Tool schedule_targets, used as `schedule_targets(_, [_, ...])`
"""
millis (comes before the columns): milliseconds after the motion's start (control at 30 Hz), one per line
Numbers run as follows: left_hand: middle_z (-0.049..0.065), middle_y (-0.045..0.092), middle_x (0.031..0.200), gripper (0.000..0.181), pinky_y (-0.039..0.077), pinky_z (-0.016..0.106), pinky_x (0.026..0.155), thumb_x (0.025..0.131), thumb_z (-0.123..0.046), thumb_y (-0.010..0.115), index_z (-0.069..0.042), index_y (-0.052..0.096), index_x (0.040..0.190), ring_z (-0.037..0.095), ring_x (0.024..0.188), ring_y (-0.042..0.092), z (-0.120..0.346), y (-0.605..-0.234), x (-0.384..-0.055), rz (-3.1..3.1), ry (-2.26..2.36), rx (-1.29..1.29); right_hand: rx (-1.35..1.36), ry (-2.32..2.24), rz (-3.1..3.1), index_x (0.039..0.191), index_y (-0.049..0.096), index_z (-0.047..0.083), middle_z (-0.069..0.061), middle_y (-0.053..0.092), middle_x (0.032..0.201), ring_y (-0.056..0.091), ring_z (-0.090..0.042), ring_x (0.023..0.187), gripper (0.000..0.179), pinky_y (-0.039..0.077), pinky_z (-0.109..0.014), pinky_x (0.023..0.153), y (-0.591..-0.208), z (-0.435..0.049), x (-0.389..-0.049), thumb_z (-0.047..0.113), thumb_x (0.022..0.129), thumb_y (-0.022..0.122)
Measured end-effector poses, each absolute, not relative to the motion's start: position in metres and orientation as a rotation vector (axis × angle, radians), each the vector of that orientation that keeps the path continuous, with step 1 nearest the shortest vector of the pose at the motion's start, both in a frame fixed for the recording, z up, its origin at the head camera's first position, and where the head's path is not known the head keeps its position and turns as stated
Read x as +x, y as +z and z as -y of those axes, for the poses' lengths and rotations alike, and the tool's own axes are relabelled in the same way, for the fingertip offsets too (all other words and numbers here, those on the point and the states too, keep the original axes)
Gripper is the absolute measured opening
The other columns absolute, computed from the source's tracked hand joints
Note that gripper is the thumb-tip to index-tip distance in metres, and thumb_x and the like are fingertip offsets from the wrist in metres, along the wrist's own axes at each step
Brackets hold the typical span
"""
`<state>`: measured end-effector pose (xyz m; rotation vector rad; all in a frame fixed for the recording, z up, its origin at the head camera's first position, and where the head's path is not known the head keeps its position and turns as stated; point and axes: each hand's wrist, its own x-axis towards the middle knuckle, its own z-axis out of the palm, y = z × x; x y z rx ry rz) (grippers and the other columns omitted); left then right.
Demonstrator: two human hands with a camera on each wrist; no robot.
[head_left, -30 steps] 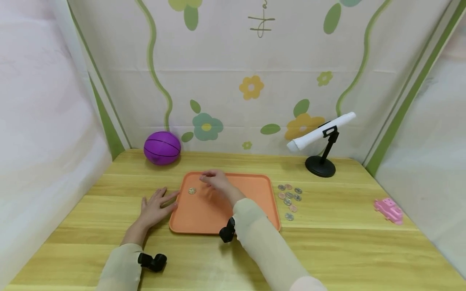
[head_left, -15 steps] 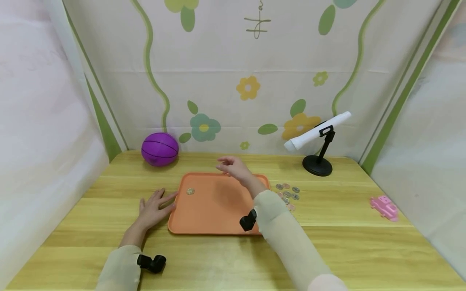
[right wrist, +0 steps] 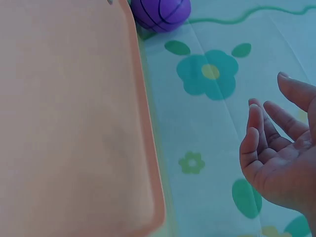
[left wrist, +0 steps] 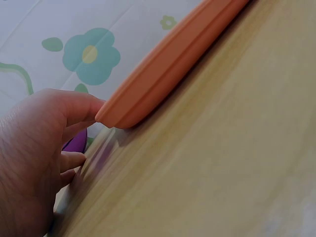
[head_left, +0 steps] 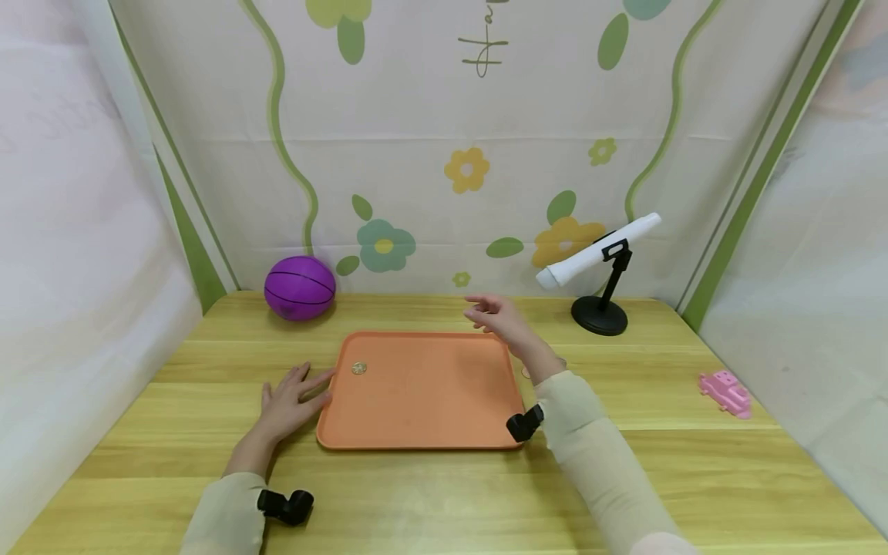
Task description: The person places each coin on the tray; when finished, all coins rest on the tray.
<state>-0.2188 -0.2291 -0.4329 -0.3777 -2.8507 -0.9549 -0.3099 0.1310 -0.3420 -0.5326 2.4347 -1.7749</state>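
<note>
An orange tray (head_left: 423, 401) lies on the wooden table, and a single coin (head_left: 358, 368) sits near its upper left corner. My left hand (head_left: 287, 408) rests on the table at the tray's left side, fingers spread, fingertips touching its rim; the left wrist view shows this contact with the tray's edge (left wrist: 158, 74). Above the tray's far right corner hovers my right hand (head_left: 509, 327). In the right wrist view its palm (right wrist: 281, 173) shows nothing held, and the fingers are loosely bent. Right of the tray, the right arm hides nearly all the loose coins; only slivers show.
A purple ball (head_left: 300, 288) stands at the back left. At the back right, a white microphone (head_left: 597, 253) is mounted on a black stand (head_left: 600, 314). A pink toy car (head_left: 725, 393) lies near the right edge. A patterned cloth hangs behind the table.
My right hand has risen from over the tray's left part and moved right to its far right corner. The coin and my left hand have stayed in place; the view has shifted slightly.
</note>
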Motion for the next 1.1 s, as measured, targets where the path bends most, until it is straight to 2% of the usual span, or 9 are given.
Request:
schedule_targets(133, [0.027,0.022,0.134,0.046,-0.008,0.064,0.087,0.085,-0.037,0.050,-0.016,0.047,0.126,0.043,0.123,0.011,0.230,-0.433,-0.219,2.849,-0.963,-0.379,-0.479,-1.876,-2.429,0.121,0.048,0.000,-0.004,0.055,0.090,0.054,-0.015,0.072,0.040,0.044,-0.028,0.064,-0.344,-0.155,-0.310,0.015,0.085,0.056])
schedule_targets(333, [0.027,0.021,0.134,0.047,-0.008,0.064,0.087,0.085,-0.037,0.050,-0.015,0.047,0.127,0.043,0.123,0.011,0.231,-0.432,-0.219,2.850,-0.964,-0.380,-0.377,-1.976,-2.447,0.120,0.047,-0.002,0.002,0.056,0.087,0.054,-0.017,0.072,0.041,0.043,-0.021,0.058,-0.349,-0.190,-0.309,0.015,0.084,0.057])
schedule_targets(500, [0.028,0.021,0.134,0.047,-0.007,0.064,0.087,0.085,-0.036,0.051,-0.015,0.047,0.126,0.043,0.123,0.011,0.231,-0.433,-0.219,2.843,-0.967,-0.387,-0.323,-1.939,-2.550,0.122,0.046,-0.004,0.004,0.056,0.088,0.055,-0.019,0.075,0.045,0.044,-0.023,0.060,-0.358,-0.220,-0.306,0.019,0.084,0.057])
schedule_targets(667, [0.028,0.021,0.134,0.046,-0.007,0.064,0.086,0.085,-0.036,0.051,-0.014,0.047,0.126,0.043,0.123,0.011,0.229,-0.434,-0.219,2.845,-0.975,-0.386,-0.236,-1.876,-2.623,0.121,0.046,-0.002,0.000,0.055,0.091,0.054,-0.025,0.081,0.046,0.045,-0.027,0.065,-0.370,-0.248,-0.301,0.023,0.084,0.057])
schedule_targets(933, [0.027,0.021,0.134,0.047,-0.008,0.064,0.087,0.085,-0.037,0.051,-0.015,0.047,0.126,0.043,0.123,0.010,0.227,-0.437,-0.220,2.849,-0.975,-0.378,-0.147,-1.825,-2.677,0.121,0.045,-0.006,-0.002,0.054,0.091,0.053,-0.018,0.079,0.044,0.044,-0.032,0.068,-0.384,-0.281,-0.288,0.021,0.087,0.053])
schedule_targets(1100, [0.028,0.022,0.134,0.047,-0.008,0.064,0.087,0.085,-0.036,0.051,-0.015,0.047,0.126,0.043,0.123,0.010,0.229,-0.436,-0.219,2.841,-0.976,-0.381,-0.072,-1.806,-2.619,0.119,0.050,0.000,0.005,0.057,0.092,0.053,-0.010,0.077,0.048,0.044,-0.033,0.068,-0.403,-0.300,-0.294,0.031,0.083,0.058])
